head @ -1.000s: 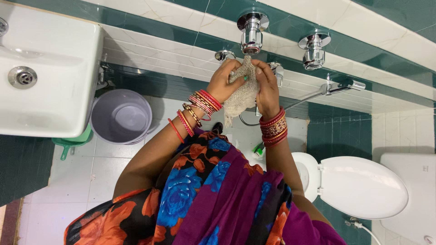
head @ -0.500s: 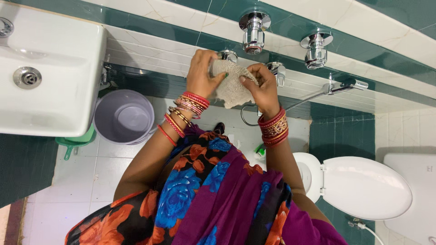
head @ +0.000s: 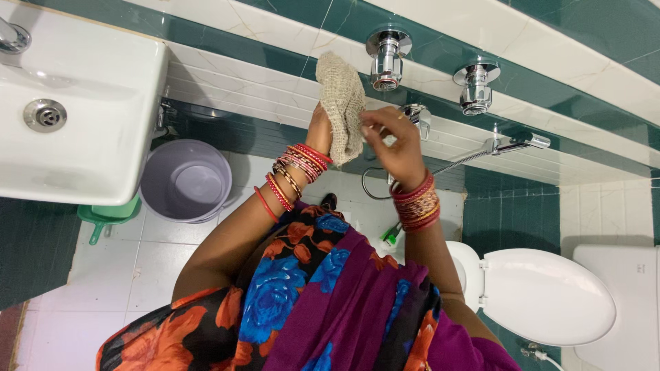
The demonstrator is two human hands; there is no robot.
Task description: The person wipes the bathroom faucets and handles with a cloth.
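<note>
Overhead, the green-and-white banded tile wall (head: 227,48) fills the top of the view. White ceramic wash basin (head: 75,117) at far left, its round metal drain visible. White oval toilet with closed lid (head: 546,295) at lower right, white cistern just beyond it. Round grey plastic bucket (head: 185,182) on the pale tiled floor under the basin's edge, with a green plastic dustpan-like scoop (head: 103,216) just beside it, mostly hidden by the basin.

Two chrome wall valves (head: 386,58) stick out from the wall, side by side; a smaller chrome tap (head: 416,117) sits below them, and a chrome hand sprayer with metal hose (head: 512,143) hangs to the right.

Beige coarse-mesh scrubbing cloth (head: 342,103) is held up against the white tile band, just left of the nearer valve, hanging lengthwise. Left hand (head: 320,134) is closed on the cloth's lower left part, fingers mostly hidden behind it. Right hand (head: 392,141) is beside the cloth's right edge, fingers curled and pinching toward it; whether they grip the cloth I cannot tell. Red and gold bangles on both wrists.
</note>
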